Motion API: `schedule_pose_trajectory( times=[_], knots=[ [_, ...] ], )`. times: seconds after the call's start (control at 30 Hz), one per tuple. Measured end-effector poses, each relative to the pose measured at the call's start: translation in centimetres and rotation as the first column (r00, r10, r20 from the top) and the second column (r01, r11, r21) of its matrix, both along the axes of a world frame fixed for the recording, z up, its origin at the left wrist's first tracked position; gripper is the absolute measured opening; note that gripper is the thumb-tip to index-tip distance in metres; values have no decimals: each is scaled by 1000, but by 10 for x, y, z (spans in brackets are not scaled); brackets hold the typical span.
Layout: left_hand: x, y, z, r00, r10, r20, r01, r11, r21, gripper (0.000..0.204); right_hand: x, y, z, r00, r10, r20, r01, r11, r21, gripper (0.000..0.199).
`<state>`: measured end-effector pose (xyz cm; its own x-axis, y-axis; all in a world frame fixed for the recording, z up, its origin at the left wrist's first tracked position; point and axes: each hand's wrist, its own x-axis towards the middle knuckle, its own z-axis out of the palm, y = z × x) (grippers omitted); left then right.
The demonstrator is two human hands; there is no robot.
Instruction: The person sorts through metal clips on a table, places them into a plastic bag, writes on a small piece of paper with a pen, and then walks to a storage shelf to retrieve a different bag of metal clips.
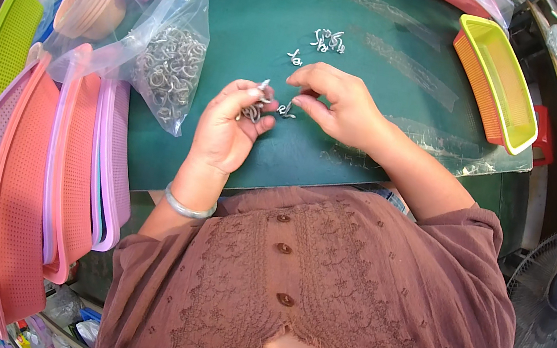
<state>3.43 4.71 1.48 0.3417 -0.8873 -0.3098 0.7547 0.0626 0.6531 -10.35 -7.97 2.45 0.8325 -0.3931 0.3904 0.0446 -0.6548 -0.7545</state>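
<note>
Silver wire pieces: small twisted hooks or loops [254, 109], bunched in the left hand over the near part of the worktop [258, 30], left of the middle of its near edge.
Left hand: curled, palm partly up [228, 125], thumb and fingers gripping the bunch; a pale bangle [189, 205] circles its wrist.
Right hand: bent [345, 104], back upward, thumb and forefinger pointing toward the left hand with a gap between their tips; whether it grips anything, I cannot tell.
Piece between the hands: one silver bit [285, 111] just below the right thumb; touching or apart is unclear.
Loose pieces: a small cluster [329, 40] toward the far edge, and a smaller bit [296, 57] between it and the hands.
Bagged pieces: many more in a clear plastic bag [199, 9] near the left edge.
Likely handling: each looks light, stiff and smooth, probably slippery and apt to hook onto its neighbours; breaking seems unlikely.
Where to hold: probably best pinched at an outer curve between thumb and forefinger, clear of the ends.
Left edge: perforated coral and purple baskets [30, 206] stacked on their sides.
Right edge: a yellow-and-orange basket [506, 90] by the near right corner.
</note>
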Motion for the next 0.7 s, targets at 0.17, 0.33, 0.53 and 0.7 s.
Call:
schedule_pose_trajectory(
  times=[0.17,0.33,0.53,0.7],
  knots=[
    [19,8,-16,996,1,-86,-10,994,-104,9,1,-3,-10,981,37,-190,-84,965,-249,16],
    [18,9,-13,998,-3,-58,-1,998,-60,18,2,-5,-12,974,110,-197,-105,994,37,12],
    [11,6,-9,995,-104,-1,104,994,44,22,-3,-3,-1,988,152,-38,-137,957,257,11],
    [1,2,-7,985,-172,5,172,985,29,20,-1,1,3,976,216,12,-216,974,70,12]
  ],
)
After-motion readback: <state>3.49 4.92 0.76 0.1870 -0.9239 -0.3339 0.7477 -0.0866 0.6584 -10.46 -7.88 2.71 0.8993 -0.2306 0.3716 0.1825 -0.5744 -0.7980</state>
